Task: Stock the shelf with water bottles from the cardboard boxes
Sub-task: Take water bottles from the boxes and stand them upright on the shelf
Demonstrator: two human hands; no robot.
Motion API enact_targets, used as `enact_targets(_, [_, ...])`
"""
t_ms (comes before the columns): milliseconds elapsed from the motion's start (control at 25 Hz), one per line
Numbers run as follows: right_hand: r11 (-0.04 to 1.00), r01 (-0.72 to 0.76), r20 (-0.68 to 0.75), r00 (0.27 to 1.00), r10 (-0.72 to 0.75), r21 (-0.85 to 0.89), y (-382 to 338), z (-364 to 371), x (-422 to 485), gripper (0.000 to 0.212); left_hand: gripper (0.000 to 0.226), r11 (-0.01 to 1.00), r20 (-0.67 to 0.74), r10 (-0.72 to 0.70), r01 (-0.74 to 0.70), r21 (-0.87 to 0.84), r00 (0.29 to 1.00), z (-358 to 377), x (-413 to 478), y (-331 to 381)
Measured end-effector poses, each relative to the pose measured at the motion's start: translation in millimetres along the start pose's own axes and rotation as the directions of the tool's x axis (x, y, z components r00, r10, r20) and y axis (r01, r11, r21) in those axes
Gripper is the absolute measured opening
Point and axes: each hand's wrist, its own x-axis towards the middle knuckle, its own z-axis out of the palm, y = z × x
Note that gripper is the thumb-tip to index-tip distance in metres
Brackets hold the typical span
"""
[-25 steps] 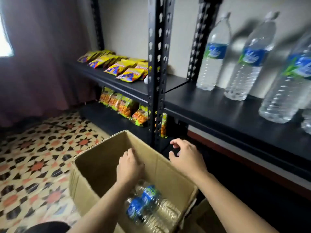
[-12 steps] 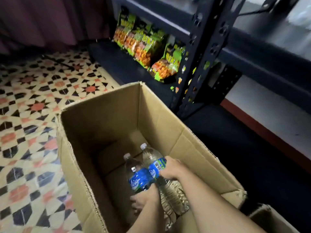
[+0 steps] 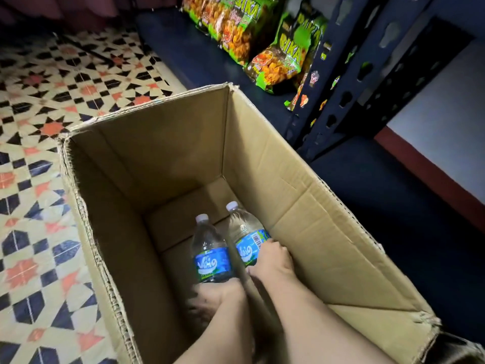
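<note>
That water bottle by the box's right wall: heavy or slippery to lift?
Probably heavy for its size: the right bottle looks full to the neck. The right hand grips its glossy label, possibly slick. Tall and narrow, it could tip against the left bottle.

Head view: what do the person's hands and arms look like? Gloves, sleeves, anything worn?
Nothing worn that shows: left hand and right hand have no gloves, rings or watch visible. Both forearms are uncovered to the frame edge, no sleeve in view. The left hand is shadowed and blurred, so small items there cannot be ruled out.
</note>
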Motion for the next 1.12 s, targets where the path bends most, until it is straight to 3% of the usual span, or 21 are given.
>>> enact_targets(80, [0.991,-0.032,0.101,0.995,0.019,0.132,10,-6,7,0.070,0.066,0.997,-0.177,0.073,-0.065,0.049,0.982,-8,-4,3])
enact_targets(160, [0.961,-0.086,0.245,0.969,0.020,0.262,21,-9,14,0.069,0.071,0.997,-0.230,0.071,-0.059,0.059,0.970,-13,-15,9])
enact_targets(240, [0.936,-0.125,0.351,0.936,0.003,0.328,24,-6,23,0.080,0.083,0.999,-0.198,0.044,-0.039,0.031,0.979,-10,-14,11])
enact_targets(360, [0.949,-0.162,0.421,0.906,0.034,0.271,14,5,21,0.115,0.097,0.999,-0.124,0.032,-0.033,-0.008,0.992,-10,-10,14])
enact_targets(440, [0.954,-0.163,0.352,0.934,0.067,0.251,7,16,13,0.123,0.102,0.998,-0.093,0.012,-0.017,-0.056,0.996,-9,-3,17])
enact_targets(560, [0.931,-0.191,0.188,0.973,0.137,0.312,6,24,8,0.106,0.100,1.000,-0.035,0.011,-0.012,-0.025,0.999,-7,6,14])
enact_targets(760, [0.914,-0.221,0.173,0.970,0.170,0.339,8,10,15,0.090,0.101,0.996,-0.110,0.054,-0.061,-0.070,0.993,8,32,11])
enact_targets(960, [0.923,-0.120,0.120,0.989,0.082,0.365,5,-22,-2,0.088,0.097,0.973,-0.137,0.078,-0.105,-0.206,0.988,-9,-16,38])
enact_targets(1120, [0.894,-0.013,-0.026,0.999,0.028,0.448,9,-75,-37,0.077,0.097,0.929,-0.084,0.174,-0.192,-0.317,0.981,-26,-53,60])
